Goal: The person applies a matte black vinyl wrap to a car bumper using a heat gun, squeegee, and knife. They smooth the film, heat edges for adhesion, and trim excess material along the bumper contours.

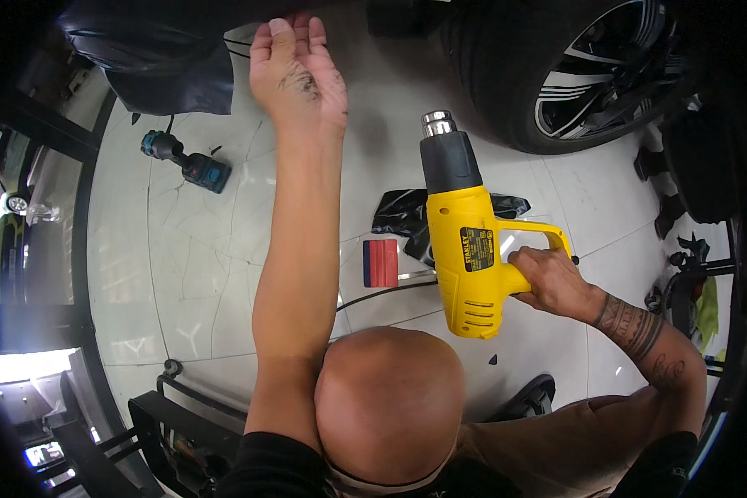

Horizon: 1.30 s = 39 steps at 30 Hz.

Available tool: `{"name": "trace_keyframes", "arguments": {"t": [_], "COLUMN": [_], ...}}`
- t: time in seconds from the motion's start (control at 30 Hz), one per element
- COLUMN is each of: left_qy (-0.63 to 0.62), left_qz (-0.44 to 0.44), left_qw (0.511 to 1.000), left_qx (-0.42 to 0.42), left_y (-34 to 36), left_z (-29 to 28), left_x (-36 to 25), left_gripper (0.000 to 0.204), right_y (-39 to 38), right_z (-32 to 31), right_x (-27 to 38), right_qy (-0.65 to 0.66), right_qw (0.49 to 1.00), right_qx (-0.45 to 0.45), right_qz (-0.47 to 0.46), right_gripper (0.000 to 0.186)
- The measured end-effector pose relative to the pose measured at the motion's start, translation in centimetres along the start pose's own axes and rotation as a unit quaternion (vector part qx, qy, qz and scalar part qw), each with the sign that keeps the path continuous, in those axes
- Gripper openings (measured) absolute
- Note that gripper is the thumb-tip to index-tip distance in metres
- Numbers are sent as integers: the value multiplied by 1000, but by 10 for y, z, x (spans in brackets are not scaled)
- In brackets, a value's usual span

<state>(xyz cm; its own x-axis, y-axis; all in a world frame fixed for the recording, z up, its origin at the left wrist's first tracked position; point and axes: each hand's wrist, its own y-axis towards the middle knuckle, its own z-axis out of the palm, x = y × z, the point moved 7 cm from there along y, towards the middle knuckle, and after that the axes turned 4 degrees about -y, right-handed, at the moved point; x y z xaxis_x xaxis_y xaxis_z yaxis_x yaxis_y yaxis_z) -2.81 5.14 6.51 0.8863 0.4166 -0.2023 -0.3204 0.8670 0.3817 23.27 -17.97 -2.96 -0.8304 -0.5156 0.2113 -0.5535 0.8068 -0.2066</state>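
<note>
My left hand (297,75) is raised palm up at the top, its bent fingers apart at the lower edge of a dark panel (170,21) draped with black film (162,79); any contact at the fingertips is unclear. My tattooed right hand (548,278) grips the handle of a yellow heat gun (461,257), whose metal nozzle points upward. Below the gun lie crumpled black film (394,216), a red squeegee (380,263) and a metal strip (417,274) on the tiled floor (199,299).
A car wheel (589,75) fills the upper right. A teal and black power tool (206,173) lies on the left. A black cable (365,295) crosses the floor. A black wheeled frame (153,423) stands at lower left. My bare knee (390,398) is low centre; dark equipment lines the right edge.
</note>
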Motion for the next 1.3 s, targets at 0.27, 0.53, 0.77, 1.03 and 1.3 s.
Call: {"name": "trace_keyframes", "arguments": {"t": [0.27, 0.53, 0.77, 1.03, 1.3], "left_qy": [40, 231, 675, 701, 738], "left_qz": [-37, -80, 269, 488, 430], "left_qw": [999, 969, 664, 235, 84], "left_qx": [1, -38, 175, 464, 513], "left_y": [7, -22, -27, 5, 12], "left_z": [-3, -16, 34, 129, 124], "left_x": [-2, -40, -119, -134, -95], "left_gripper": [23, 36, 18, 30, 69], "right_y": [-3, 32, 74, 73, 59], "right_z": [-4, -38, -49, -52, -47], "right_x": [-11, 24, 64, 68, 61], "right_qy": [-16, -58, -37, -46, 26], "right_qw": [999, 992, 978, 972, 991], "right_qx": [-22, -98, -164, -188, -59], "right_qz": [40, -60, -127, -133, -118], "right_gripper": [41, 40, 37, 27, 40]}}
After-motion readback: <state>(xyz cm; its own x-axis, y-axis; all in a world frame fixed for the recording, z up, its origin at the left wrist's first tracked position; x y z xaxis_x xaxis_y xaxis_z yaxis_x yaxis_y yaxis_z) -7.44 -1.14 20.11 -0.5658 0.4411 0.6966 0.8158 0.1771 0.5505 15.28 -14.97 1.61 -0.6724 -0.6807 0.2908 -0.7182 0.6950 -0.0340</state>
